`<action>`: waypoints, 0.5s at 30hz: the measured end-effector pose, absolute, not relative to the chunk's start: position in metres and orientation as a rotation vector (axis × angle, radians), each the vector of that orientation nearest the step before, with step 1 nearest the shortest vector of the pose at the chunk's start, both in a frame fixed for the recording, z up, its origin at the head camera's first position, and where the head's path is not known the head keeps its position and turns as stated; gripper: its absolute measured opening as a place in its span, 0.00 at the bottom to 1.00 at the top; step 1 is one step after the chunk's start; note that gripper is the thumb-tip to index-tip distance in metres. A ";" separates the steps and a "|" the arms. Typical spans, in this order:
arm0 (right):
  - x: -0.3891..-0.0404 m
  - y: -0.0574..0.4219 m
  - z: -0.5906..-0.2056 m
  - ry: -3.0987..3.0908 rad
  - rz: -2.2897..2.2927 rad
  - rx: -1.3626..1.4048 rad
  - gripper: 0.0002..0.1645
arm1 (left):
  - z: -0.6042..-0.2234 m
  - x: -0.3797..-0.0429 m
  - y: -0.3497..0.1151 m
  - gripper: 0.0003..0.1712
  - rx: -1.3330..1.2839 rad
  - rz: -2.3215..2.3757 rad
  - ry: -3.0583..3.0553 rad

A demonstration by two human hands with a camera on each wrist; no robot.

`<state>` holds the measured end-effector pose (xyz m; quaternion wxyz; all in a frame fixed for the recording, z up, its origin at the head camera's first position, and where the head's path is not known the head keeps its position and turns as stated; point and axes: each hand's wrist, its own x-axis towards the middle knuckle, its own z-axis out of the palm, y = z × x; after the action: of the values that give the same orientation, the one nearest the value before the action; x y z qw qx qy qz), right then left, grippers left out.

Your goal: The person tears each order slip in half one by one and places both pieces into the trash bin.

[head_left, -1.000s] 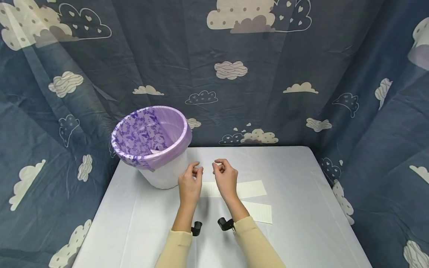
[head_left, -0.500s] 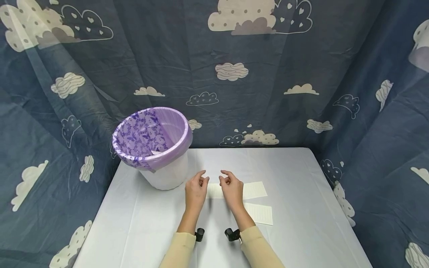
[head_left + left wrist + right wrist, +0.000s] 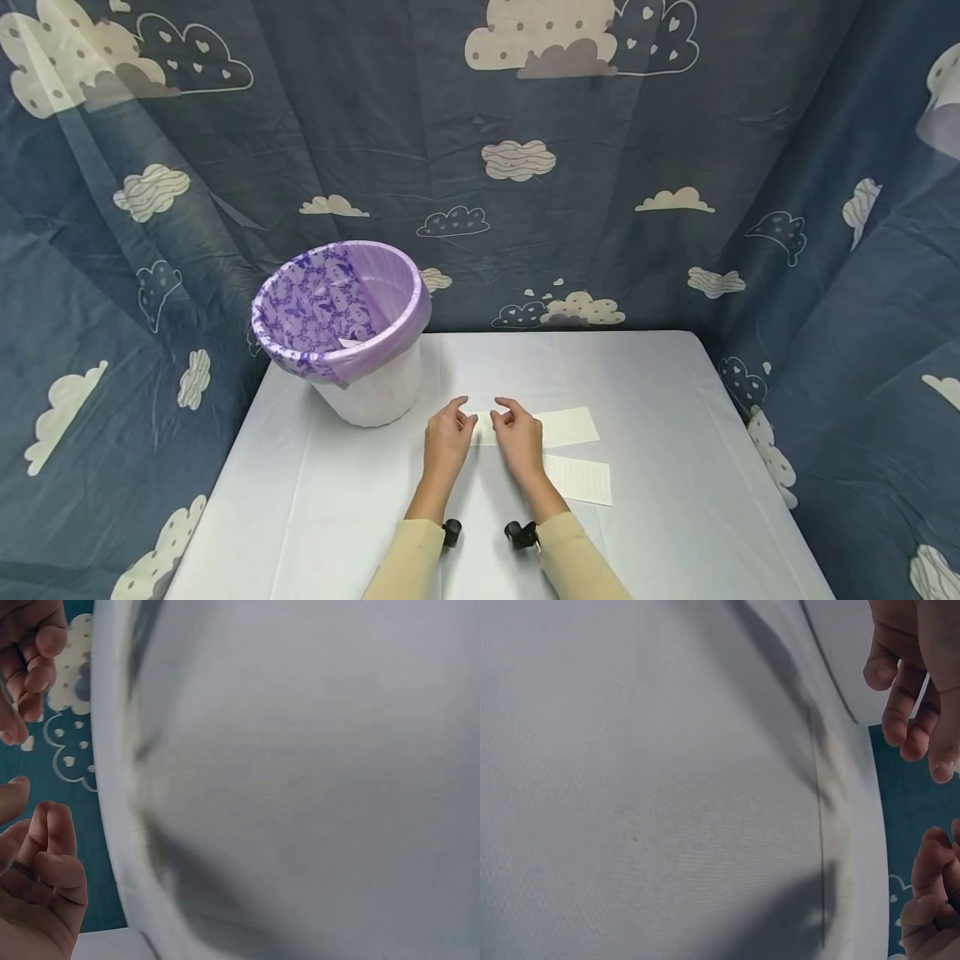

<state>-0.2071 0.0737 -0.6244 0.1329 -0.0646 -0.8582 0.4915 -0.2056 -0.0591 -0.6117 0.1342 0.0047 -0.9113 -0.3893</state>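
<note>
Side by side above the white table, my left hand (image 3: 447,442) and right hand (image 3: 519,440) hover with a gap between them. Their fingers are loosely bent, and I see nothing held in either. Beneath and behind the hands lies a cream lined paper strip (image 3: 570,427), partly hidden by them. A second lined paper piece (image 3: 577,479) lies nearer, just right of the right wrist. In the left wrist view the left hand (image 3: 45,885) is at lower left; in the right wrist view the right hand (image 3: 934,896) is at lower right.
A white bin (image 3: 375,396) with a purple patterned liner (image 3: 318,300) stands at the table's back left. A small white scrap (image 3: 349,342) shows inside it. Dark blue cloud-print curtains (image 3: 420,108) surround the white table (image 3: 675,500). Black wrist cameras (image 3: 519,534) sit at both wrists.
Both hands have drawn back toward the person, the left also shifting right, away from the bin. The papers and bin stay in place.
</note>
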 end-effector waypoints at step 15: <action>-0.220 0.074 -0.653 -2.633 1.326 -0.165 0.17 | -0.645 -0.214 -0.055 0.22 -0.039 -1.049 -2.785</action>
<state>-0.2198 0.0735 -0.6527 0.0943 -0.0555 -0.8879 0.4469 -0.2137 -0.0553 -0.6451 0.0826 -0.0132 -0.9326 -0.3512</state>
